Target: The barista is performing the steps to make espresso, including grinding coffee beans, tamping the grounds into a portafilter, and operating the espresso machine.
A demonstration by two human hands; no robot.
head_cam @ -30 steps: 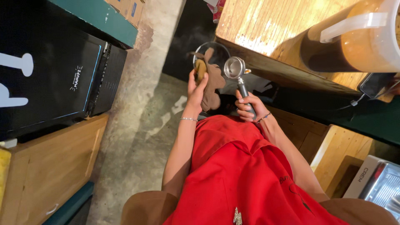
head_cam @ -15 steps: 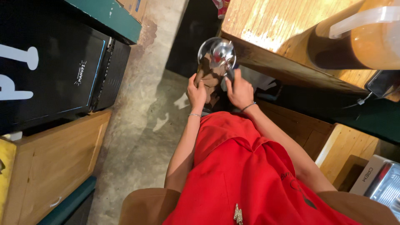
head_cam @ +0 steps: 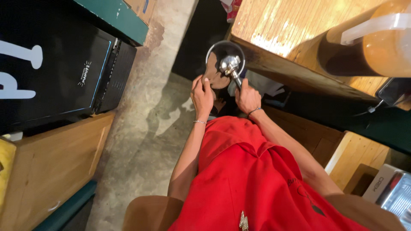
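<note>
A single metal portafilter (head_cam: 230, 64) is gripped by its dark handle in the right hand (head_cam: 247, 97), fingers wrapped fully around the handle, with the shiny basket end turned over a round knock bin (head_cam: 218, 60) whose dark interior is seen just below the edge of a wooden worktop (head_cam: 295, 38). The left hand (head_cam: 202, 96) is raised beside the bin, fingers curled and touching its brown lower rim; whether anything is pinched between those fingers cannot be told. One thin bracelet (head_cam: 199, 122) is worn on the left wrist and one dark band (head_cam: 254, 111) on the right. A red apron (head_cam: 257, 179) is seen covering the person from the lower edge of the view upward.

On the worktop, one large translucent jug (head_cam: 368, 47) with a white handle is seen, filled with an amber liquid. To the left, one black appliance (head_cam: 55, 72) is set under a green-edged shelf (head_cam: 115, 17), with one pale wooden cabinet (head_cam: 51, 171) beneath it. A bare concrete floor (head_cam: 141, 141) runs between the two sides. At the lower right, one wooden box (head_cam: 364, 158) is seen beside one metal container (head_cam: 398, 196).
</note>
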